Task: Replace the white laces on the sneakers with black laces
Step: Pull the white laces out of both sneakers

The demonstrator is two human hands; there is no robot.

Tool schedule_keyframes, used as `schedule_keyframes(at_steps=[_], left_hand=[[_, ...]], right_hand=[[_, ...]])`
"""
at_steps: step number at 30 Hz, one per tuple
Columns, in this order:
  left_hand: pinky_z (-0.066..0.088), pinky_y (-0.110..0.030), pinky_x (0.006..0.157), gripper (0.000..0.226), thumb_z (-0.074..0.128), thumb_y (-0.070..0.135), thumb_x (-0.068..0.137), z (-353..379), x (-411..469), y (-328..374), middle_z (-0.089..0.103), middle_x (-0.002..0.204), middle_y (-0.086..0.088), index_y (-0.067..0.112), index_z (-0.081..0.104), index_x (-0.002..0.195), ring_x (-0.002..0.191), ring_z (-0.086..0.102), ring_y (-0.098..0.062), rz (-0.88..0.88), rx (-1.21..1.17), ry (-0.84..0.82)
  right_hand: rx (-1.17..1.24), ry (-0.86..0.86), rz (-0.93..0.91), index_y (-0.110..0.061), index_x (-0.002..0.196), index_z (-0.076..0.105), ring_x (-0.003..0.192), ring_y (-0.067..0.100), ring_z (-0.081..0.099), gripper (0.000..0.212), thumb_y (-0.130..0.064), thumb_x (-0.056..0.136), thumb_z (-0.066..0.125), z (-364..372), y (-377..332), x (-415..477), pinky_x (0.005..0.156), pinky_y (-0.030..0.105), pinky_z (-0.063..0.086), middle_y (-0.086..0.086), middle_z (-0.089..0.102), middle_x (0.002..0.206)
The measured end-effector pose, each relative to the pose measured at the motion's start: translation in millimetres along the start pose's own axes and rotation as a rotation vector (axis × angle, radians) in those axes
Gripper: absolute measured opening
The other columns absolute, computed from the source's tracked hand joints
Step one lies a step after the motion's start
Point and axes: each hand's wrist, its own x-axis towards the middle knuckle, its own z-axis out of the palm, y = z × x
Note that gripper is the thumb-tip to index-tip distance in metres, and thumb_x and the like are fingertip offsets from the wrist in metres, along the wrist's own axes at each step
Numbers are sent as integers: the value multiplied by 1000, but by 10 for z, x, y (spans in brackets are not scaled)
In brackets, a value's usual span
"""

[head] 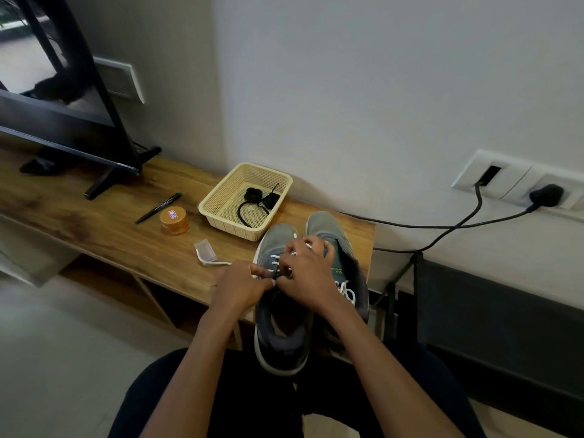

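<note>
2 grey mesh sneakers (281, 336) are sitting side by side at the right end of the brown wooden table (94, 222), their heels overhanging its near edge. The left hand (240, 284) is pinching the white shoelace (274, 257) of the left sneaker. The right hand (308, 273) is gripping the same lace at the eyelets. The coiled black laces (257, 197) are lying in the cream plastic mesh basket (215, 200) just behind the toes.

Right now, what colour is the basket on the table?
The basket is pale cream-yellow, clearest in the head view; black laces lie inside.
</note>
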Motion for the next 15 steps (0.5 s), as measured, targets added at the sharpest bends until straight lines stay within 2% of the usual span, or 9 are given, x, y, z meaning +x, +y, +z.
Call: schedule_keyframes(at_steps=[3,6,9,11,13,15], left_hand=[[43,-36,99,5,70,25,82,7,-21,17,66,109,-2,30,68,82,112,55,-20,-8,12,-22],[42,-40,100,17,71,27,80,14,-22,14,64,107,0,34,60,70,114,52,-22,-2,-3,-26],[41,-32,96,11,72,23,81,21,-31,25,63,110,-2,27,62,80,112,54,-19,19,-17,-21],[40,-35,100,15,73,25,79,24,-19,15,61,118,-3,28,61,88,116,51,-22,38,-1,0],[37,-29,100,27,73,24,80,25,-15,26,56,127,-4,24,62,105,120,49,-22,61,3,0],[34,-24,94,43,72,23,81,42,-17,47,52,133,-5,19,57,122,124,47,-19,92,3,-13]], right_hand=[[49,40,12,-19,87,68,130,26,23,17,-29,79,57,-23,10,17,109,45,7,-3,46,126],[103,96,47,-18,84,67,128,23,25,12,-25,81,58,-67,38,33,104,38,10,-6,50,124],[186,234,153,-18,85,66,122,21,30,9,-23,85,59,-170,105,67,97,34,18,-7,54,119],[280,348,301,-20,81,67,116,21,33,8,-23,86,61,-265,193,85,89,32,20,-7,56,113],[290,430,441,-19,83,68,114,24,36,10,-24,87,60,-316,338,91,90,34,23,-5,58,114],[225,430,540,-20,90,70,115,26,36,12,-25,87,59,-335,460,84,93,38,26,-3,57,118]])
